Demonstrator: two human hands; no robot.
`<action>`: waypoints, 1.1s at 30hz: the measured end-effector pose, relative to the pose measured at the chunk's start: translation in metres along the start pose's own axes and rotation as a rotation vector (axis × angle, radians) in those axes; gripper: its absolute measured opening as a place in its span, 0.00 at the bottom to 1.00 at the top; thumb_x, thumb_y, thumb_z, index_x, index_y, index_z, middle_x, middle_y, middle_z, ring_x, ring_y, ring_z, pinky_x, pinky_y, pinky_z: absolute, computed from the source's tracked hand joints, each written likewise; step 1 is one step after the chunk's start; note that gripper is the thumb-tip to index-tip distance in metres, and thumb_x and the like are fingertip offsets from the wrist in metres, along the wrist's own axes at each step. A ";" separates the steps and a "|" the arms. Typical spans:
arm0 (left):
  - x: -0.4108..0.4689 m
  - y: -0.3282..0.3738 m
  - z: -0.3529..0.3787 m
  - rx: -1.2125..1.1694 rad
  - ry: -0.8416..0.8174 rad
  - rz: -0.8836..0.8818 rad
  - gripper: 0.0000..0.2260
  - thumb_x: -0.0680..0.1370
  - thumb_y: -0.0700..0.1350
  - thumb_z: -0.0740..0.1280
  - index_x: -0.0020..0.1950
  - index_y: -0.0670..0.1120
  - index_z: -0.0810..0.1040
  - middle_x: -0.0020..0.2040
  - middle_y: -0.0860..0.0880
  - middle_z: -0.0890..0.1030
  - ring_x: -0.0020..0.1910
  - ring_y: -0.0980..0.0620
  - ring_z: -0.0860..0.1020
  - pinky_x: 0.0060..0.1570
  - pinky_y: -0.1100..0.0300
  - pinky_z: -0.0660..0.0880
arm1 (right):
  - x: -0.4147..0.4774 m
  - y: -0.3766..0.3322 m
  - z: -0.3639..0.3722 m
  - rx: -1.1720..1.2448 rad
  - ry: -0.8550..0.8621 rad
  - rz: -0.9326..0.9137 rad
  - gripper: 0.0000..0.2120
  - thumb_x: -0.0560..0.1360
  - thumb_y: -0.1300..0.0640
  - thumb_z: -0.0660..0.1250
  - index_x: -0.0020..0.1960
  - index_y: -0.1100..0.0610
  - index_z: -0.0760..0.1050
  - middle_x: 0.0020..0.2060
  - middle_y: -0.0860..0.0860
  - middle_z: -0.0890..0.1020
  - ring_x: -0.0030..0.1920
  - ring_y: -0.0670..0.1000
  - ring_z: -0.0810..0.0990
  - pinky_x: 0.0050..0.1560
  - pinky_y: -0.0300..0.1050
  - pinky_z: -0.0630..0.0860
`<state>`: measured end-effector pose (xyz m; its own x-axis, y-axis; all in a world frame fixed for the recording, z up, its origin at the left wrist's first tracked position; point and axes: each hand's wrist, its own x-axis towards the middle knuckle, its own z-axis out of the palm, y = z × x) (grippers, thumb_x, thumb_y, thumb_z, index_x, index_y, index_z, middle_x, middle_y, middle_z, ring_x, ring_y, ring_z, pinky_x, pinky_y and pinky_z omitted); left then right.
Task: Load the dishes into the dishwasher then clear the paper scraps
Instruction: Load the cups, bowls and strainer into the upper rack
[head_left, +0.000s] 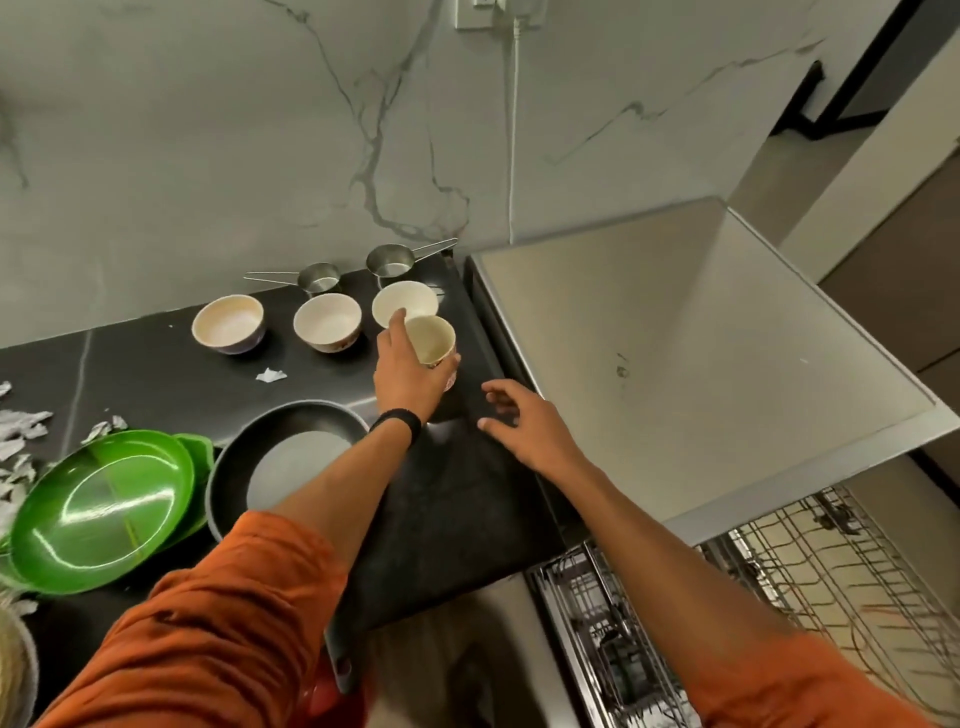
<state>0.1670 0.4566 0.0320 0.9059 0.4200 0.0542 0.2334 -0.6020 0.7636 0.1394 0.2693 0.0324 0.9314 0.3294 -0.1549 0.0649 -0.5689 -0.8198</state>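
The dishwasher rack (810, 561) stands pulled out at the lower right, so I'd say loading is the step in hand. The paper scraps (21, 431) lie on the worktop's (156, 374) left. The right hand (519, 423) hovers, fingers loosely spread, holding nothing. Beyond it, the left hand (410, 374) grips a tilted cream cup (431, 340) beside three bowls (327, 321). The next move calls for carrying it to the rack.

open strip of counter (457, 519) between frying pan (291, 421) and dishwasher rack (810, 551); bowls (327, 319) clustered behind
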 end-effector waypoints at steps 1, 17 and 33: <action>-0.001 0.000 0.000 0.008 0.012 0.021 0.42 0.71 0.57 0.76 0.79 0.51 0.57 0.70 0.44 0.68 0.65 0.41 0.73 0.62 0.48 0.71 | -0.001 0.002 -0.001 0.005 0.009 0.005 0.25 0.77 0.55 0.73 0.72 0.49 0.72 0.64 0.47 0.79 0.64 0.46 0.78 0.68 0.51 0.75; -0.123 0.104 0.094 -0.130 -0.393 0.308 0.24 0.76 0.68 0.62 0.66 0.55 0.73 0.59 0.52 0.79 0.52 0.56 0.77 0.50 0.60 0.72 | -0.108 0.070 -0.085 0.161 0.398 0.151 0.43 0.62 0.46 0.82 0.70 0.45 0.61 0.56 0.45 0.77 0.51 0.46 0.81 0.46 0.41 0.81; -0.320 0.213 0.265 0.020 -0.909 0.603 0.19 0.80 0.63 0.63 0.62 0.52 0.80 0.53 0.52 0.82 0.51 0.55 0.80 0.51 0.58 0.76 | -0.327 0.245 -0.223 0.136 0.603 0.439 0.42 0.58 0.51 0.83 0.67 0.47 0.65 0.55 0.50 0.78 0.50 0.52 0.80 0.42 0.50 0.80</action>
<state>0.0200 0.0138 0.0063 0.7936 -0.6023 -0.0860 -0.3388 -0.5550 0.7597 -0.0699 -0.1456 0.0051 0.8984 -0.3977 -0.1865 -0.3656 -0.4418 -0.8192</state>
